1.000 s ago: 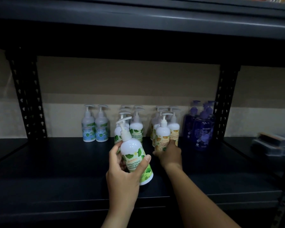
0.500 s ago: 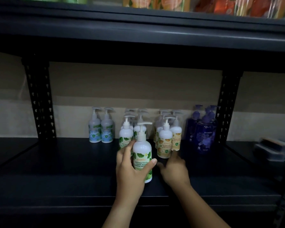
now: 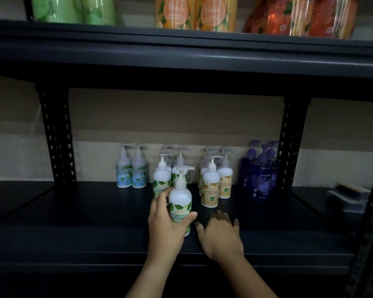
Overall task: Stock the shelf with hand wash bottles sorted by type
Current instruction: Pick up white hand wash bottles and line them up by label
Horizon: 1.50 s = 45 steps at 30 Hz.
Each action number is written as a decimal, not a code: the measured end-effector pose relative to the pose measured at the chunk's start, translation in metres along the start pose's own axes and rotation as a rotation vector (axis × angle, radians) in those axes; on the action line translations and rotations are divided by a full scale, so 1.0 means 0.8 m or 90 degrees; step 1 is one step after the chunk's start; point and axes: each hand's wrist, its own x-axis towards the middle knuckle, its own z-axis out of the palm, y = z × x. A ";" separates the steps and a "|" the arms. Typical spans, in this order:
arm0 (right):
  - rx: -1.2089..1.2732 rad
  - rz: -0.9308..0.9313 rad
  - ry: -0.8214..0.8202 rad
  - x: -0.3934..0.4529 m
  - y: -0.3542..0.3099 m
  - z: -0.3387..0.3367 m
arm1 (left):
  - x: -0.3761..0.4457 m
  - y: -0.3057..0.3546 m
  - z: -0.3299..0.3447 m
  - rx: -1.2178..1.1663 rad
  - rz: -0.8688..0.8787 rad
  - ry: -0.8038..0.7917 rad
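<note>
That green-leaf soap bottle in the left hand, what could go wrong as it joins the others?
1. The left hand grips the green-leaf bottle close in front of the green-leaf group; pushed back too hard, it might topple them.
2. The yellow-label group stands just beside it, so the bottle could drift into the wrong type.
3. The right hand is spread open nearby and might knock something.

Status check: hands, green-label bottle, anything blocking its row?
Left hand grips green-label bottle, upright on shelf. Right hand open, empty. Green-label row directly behind; nothing between.
</note>
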 end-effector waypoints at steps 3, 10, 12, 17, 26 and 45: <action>-0.004 0.000 0.013 -0.001 0.000 0.001 | 0.008 -0.004 0.008 0.034 -0.005 -0.006; 0.006 0.001 0.032 0.002 -0.001 0.004 | 0.038 -0.013 0.027 0.114 0.010 -0.027; 0.007 0.000 0.035 0.002 -0.001 0.005 | 0.043 -0.019 0.033 0.126 0.013 -0.031; 0.015 0.003 0.040 0.002 -0.001 0.005 | 0.051 -0.030 0.045 0.302 0.049 0.012; 0.024 0.002 0.042 0.004 0.000 0.006 | 0.080 -0.033 0.060 0.442 -0.012 -0.013; 0.028 0.004 0.043 0.007 0.001 0.007 | 0.098 -0.051 0.077 0.525 0.009 0.010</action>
